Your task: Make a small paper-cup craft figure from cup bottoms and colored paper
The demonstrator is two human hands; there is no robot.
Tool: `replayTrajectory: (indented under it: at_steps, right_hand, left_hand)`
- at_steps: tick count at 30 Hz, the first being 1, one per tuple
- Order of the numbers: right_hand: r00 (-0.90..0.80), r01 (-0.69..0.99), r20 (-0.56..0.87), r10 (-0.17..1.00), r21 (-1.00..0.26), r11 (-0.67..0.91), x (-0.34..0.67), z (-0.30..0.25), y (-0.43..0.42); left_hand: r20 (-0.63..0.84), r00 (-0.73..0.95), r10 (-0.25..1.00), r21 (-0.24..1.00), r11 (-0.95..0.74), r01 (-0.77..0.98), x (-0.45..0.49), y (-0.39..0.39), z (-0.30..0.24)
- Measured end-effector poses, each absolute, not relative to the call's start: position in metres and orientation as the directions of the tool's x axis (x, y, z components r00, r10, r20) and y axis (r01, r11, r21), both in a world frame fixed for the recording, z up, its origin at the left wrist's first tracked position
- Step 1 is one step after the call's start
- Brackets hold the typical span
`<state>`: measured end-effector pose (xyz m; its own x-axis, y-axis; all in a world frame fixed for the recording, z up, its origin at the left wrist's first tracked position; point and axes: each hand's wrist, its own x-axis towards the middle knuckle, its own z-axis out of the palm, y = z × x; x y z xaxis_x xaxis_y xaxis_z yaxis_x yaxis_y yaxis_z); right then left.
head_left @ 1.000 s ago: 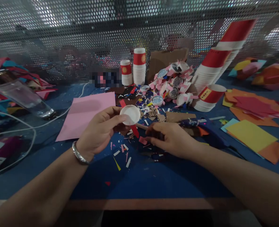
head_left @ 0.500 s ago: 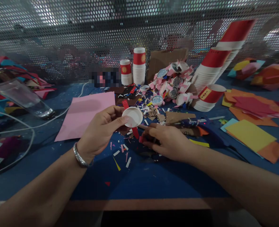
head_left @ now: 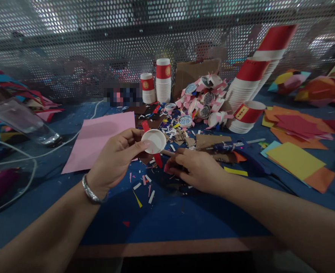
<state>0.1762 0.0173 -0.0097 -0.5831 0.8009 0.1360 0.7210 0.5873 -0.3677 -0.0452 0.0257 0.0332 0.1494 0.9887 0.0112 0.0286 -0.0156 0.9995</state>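
Note:
My left hand pinches the rim of a cut-off paper cup base, thumb on its white inside. Red tabs stick out from the base at top and bottom. Just right of it, my right hand is closed, its fingertips near the lower tab. A bit of pink shows at those fingertips; what they hold is hidden. A dark object with shiny spots, too dim to name, lies under the right hand. Paper scraps are scattered below both hands.
Behind stand stacked red-and-white paper cups, a heap of cut cup bases with pink tabs and a leaning cup stack. Pink paper and a glass are left. A blue glue gun and coloured sheets are right.
The whole view has shifted slightly, so things appear a little further left. Both hands keep nearly the same pose, the left still holding the cup base.

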Motion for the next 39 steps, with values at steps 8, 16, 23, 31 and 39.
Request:
replayTrajectory:
  at_steps: [8, 16, 23, 31, 39]
  right_hand:
    - [-0.581, 0.7, 0.173, 0.795, -0.393, 0.597, 0.1773, -0.0136, 0.0152]
    - [-0.586, 0.687, 0.179, 0.79, -0.407, 0.602, 0.176, -0.0113, 0.0153]
    - [-0.59, 0.69, 0.194, 0.784, -0.383, 0.614, 0.1767, -0.0107, 0.0134]
    - [-0.595, 0.683, 0.209, 0.776, -0.379, 0.625, 0.177, -0.0142, 0.013]
    - [-0.594, 0.679, 0.228, 0.771, -0.373, 0.633, 0.1764, -0.0158, 0.013]
  left_hand:
    - [0.02, 0.157, 0.987, 0.999, -0.028, 0.045, -0.0464, 0.0266, 0.0344]
    - [0.026, 0.176, 0.984, 0.999, -0.033, 0.038, -0.0495, 0.0268, 0.0325]
    - [0.023, 0.184, 0.983, 0.998, -0.033, 0.05, -0.0488, 0.0277, 0.0313]
    - [0.01, 0.176, 0.984, 0.999, -0.019, 0.048, -0.0478, 0.0258, 0.0336]
    - [0.014, 0.166, 0.986, 0.999, -0.022, 0.049, -0.0478, 0.0255, 0.0327]
